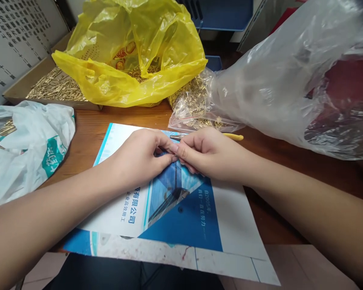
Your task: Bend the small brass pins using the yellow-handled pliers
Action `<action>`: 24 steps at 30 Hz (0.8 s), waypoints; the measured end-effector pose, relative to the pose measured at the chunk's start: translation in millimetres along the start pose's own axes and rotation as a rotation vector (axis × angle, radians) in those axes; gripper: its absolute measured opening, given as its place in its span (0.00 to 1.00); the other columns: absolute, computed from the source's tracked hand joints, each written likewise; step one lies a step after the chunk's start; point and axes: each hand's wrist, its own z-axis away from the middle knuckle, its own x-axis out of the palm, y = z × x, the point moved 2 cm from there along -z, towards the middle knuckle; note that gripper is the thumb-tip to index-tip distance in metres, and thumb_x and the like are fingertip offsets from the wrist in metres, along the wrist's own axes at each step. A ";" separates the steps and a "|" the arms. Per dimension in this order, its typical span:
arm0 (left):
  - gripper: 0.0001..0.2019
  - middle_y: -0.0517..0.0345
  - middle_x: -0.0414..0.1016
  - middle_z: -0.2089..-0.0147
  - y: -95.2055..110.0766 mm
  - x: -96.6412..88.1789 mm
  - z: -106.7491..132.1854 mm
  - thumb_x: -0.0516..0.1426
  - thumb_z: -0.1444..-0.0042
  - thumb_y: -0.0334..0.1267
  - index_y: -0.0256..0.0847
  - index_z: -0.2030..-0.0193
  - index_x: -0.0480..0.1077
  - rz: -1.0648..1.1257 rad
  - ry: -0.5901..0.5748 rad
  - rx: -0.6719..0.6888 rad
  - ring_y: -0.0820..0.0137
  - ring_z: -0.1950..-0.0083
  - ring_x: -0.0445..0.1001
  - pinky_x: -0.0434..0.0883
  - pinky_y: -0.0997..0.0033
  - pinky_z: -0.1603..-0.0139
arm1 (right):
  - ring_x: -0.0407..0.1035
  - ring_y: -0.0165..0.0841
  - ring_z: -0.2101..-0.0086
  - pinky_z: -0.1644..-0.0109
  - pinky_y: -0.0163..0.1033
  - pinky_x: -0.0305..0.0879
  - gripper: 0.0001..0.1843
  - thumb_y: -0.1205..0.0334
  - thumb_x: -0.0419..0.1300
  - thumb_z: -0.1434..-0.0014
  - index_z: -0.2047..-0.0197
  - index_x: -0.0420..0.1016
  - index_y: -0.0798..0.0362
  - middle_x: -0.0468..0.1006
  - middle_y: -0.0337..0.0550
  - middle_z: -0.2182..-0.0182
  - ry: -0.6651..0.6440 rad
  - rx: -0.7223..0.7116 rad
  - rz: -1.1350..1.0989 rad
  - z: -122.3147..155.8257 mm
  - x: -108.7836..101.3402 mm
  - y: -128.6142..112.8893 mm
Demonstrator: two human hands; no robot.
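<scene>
My left hand [142,155] and my right hand [213,155] meet over a blue and white printed sheet [184,225]. Thumbs and fingertips of both are pinched together and touch each other. Whatever they hold, if anything, is too small or hidden to name. Just beyond my right hand lies a tool with a yellow handle [233,137] and a pointed metal tip, seemingly pliers; its middle is hidden behind the hand.
A yellow plastic bag [124,86] and a clear bag [193,104] hold small brass-coloured pins. More pins fill a cardboard tray [56,86] at back left. A white bag [27,149] lies left, a large translucent bag [260,92] right. The wooden table [87,119] shows between them.
</scene>
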 end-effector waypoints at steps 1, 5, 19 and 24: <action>0.07 0.55 0.83 0.61 -0.7 0.3 0.0 0.63 0.45 0.30 0.43 0.68 0.83 -0.018 0.014 0.007 0.62 0.59 0.79 0.70 0.66 0.56 | 0.56 0.25 0.84 0.81 0.36 0.47 0.28 0.46 0.60 0.36 0.82 0.66 0.53 0.66 0.39 0.86 0.000 0.009 0.010 0.1 -0.2 0.4; 0.05 0.51 0.81 0.54 -3.6 0.5 -0.4 0.64 0.45 0.32 0.42 0.67 0.83 -0.100 0.032 0.014 0.59 0.52 0.78 0.70 0.61 0.48 | 0.61 0.27 0.84 0.80 0.36 0.55 0.25 0.53 0.59 0.35 0.82 0.68 0.52 0.70 0.40 0.84 -0.041 0.065 -0.025 1.1 -3.7 2.6; 0.03 0.53 0.80 0.58 -0.2 1.0 -1.8 0.63 0.45 0.30 0.37 0.68 0.80 -0.199 -0.005 0.016 0.64 0.55 0.77 0.71 0.62 0.53 | 0.64 0.27 0.78 0.73 0.34 0.60 0.14 0.61 0.56 0.38 0.75 0.68 0.53 0.72 0.39 0.79 -0.273 -0.015 -0.074 6.5 -20.6 1.0; 0.04 0.54 0.80 0.59 0.8 0.7 -2.1 0.63 0.46 0.29 0.37 0.70 0.80 -0.208 -0.004 0.023 0.64 0.56 0.77 0.71 0.62 0.53 | 0.61 0.26 0.82 0.79 0.34 0.54 0.13 0.64 0.56 0.40 0.77 0.69 0.53 0.71 0.39 0.82 -0.189 0.021 -0.020 2.7 -17.4 2.1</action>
